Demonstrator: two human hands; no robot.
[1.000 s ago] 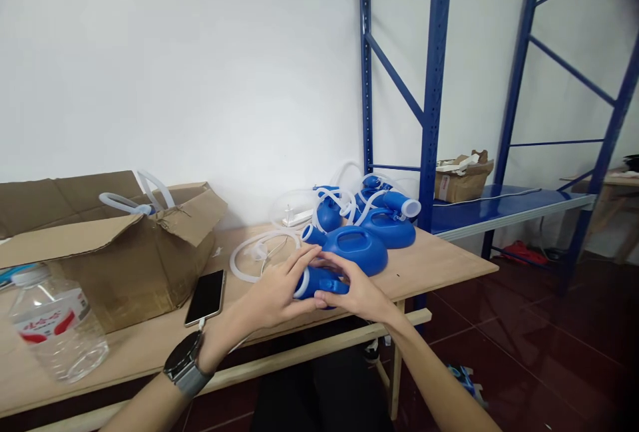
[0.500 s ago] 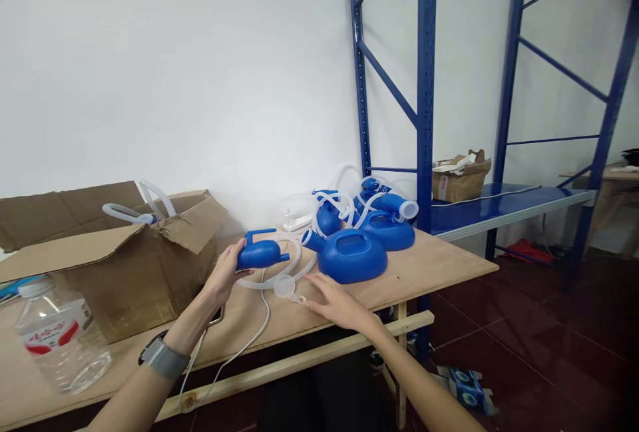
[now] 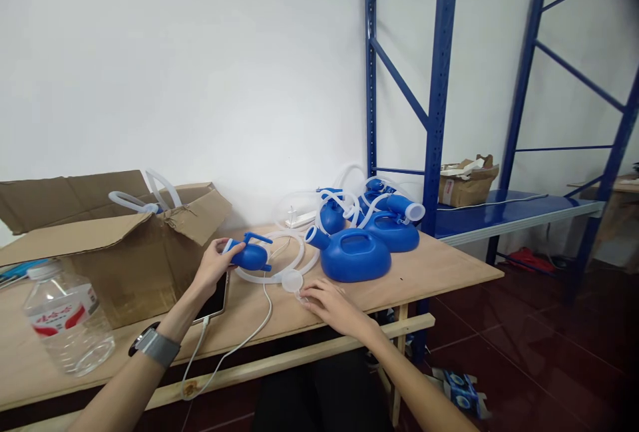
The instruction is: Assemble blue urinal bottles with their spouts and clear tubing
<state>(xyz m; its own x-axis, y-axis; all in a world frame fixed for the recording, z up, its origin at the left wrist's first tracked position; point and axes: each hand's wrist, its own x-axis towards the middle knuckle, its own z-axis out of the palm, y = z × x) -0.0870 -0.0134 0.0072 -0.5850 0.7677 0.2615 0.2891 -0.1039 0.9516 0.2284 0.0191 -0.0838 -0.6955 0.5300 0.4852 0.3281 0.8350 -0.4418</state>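
My left hand (image 3: pixel 213 267) grips a small rounded blue plastic piece (image 3: pixel 252 257) by its pale-rimmed end; a thin handle and a short spout point right. Close by, my right hand (image 3: pixel 333 307) has its fingers closed at the tab of a round translucent cap (image 3: pixel 291 279), just above the table. Coiled clear tubing (image 3: pixel 301 253) lies behind the cap. To the right stands a blue plastic jug (image 3: pixel 355 263) with a moulded handle and a slanted open neck. A second blue jug (image 3: pixel 397 235) is behind it.
An open cardboard box (image 3: pixel 134 272) and a clear water bottle (image 3: pixel 70 322) occupy the left of the wooden table (image 3: pixel 439 269). A phone-like device (image 3: pixel 217 299) with a white cable (image 3: pixel 239 345) lies beneath my left wrist. Blue shelving (image 3: pixel 442 86) stands right.
My left hand has shifted slightly left with the blue piece, turning it so its pale rim shows. My right fingers have closed together at the cap's tab. The view has shifted slightly.
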